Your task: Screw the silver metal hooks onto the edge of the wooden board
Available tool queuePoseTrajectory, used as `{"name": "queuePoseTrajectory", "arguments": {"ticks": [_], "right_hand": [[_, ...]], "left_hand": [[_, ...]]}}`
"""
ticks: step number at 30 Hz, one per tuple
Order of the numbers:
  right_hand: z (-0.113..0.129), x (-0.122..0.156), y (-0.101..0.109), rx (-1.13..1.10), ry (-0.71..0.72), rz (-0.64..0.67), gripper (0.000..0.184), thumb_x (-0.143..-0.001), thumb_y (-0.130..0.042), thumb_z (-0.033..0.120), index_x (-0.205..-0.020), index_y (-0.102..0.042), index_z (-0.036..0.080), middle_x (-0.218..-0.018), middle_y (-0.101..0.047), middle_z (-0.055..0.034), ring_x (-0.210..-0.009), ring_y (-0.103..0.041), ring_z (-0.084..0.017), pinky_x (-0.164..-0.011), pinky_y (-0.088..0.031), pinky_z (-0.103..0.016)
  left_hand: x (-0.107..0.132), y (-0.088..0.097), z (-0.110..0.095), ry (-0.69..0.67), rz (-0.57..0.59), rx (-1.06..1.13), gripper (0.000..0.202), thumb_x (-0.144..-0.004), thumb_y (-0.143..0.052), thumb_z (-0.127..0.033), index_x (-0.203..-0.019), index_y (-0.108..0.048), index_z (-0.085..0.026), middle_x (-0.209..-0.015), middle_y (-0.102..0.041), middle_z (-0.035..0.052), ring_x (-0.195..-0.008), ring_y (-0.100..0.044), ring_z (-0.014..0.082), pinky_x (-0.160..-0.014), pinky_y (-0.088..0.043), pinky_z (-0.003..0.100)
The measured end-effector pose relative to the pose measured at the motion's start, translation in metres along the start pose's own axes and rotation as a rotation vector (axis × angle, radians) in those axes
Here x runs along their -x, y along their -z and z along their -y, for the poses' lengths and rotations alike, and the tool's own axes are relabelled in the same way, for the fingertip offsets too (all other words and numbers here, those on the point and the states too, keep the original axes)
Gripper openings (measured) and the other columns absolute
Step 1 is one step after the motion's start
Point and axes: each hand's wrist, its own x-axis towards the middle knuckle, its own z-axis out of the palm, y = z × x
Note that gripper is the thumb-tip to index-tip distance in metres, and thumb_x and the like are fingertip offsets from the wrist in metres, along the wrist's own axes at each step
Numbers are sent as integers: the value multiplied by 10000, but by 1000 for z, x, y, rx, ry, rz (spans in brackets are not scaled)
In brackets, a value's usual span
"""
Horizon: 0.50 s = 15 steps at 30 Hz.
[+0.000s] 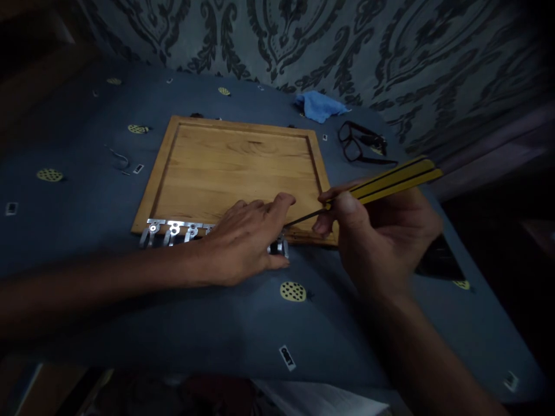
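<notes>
A wooden board (pixel 234 167) with a grooved rim lies on a blue patterned cloth. Along its near edge rests a silver metal hook rack (pixel 173 230). My left hand (pixel 247 240) lies over the rack's right part, fingers spread and pressing down; a metal end (pixel 280 248) shows under the fingertips. My right hand (pixel 373 231) is closed round a yellow-and-black handled screwdriver (pixel 390 182). Its thin dark shaft (pixel 303 218) points left toward the rack, by my left thumb.
Black glasses (pixel 362 143) and a crumpled blue rag (pixel 321 106) lie beyond the board at the right. A small bent wire hook (pixel 119 157) sits left of the board. A dark flat object (pixel 437 263) lies right of my right hand. Patterned curtain behind.
</notes>
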Motion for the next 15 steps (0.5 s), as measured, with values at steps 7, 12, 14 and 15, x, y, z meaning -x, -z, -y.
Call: {"name": "queuePoseTrajectory", "arguments": {"ticks": [7, 12, 14, 15], "right_hand": [[1, 0, 3, 15, 23, 5, 181, -791, -882, 399, -791, -742, 285, -697, -685, 38, -455, -596, -111, -406, -504, -265], [1, 0, 3, 13, 16, 59, 186, -812, -866, 390, -794, -732, 262, -647, -675, 40, -452, -628, -134, -414, -528, -276], [0, 0, 3, 16, 9, 59, 215, -805, -870, 412, -788, -723, 256, -647, -674, 40, -454, -632, -134, -419, -539, -276], [0, 0, 2, 17, 7, 63, 230, -800, -872, 426, -788, -720, 253, -647, -672, 41, -454, -635, -133, -423, -545, -275]], "left_hand": [[1, 2, -1, -4, 16, 16, 687, -856, -817, -343, -1371, -390, -190, -1183, -697, 91, -1153, -651, 285, -961, -496, 406], [0, 2, -2, 13, 16, 20, 703, -845, -823, -332, -1385, -400, -178, -1176, -693, 96, -1154, -655, 296, -963, -498, 422], [-1, 2, -3, 24, 25, 18, 690, -842, -823, -340, -1374, -410, -191, -1178, -694, 93, -1154, -654, 299, -961, -498, 428], [-1, 3, -3, 26, 28, 17, 681, -845, -820, -346, -1368, -413, -194, -1184, -692, 95, -1155, -654, 300, -958, -498, 427]]}}
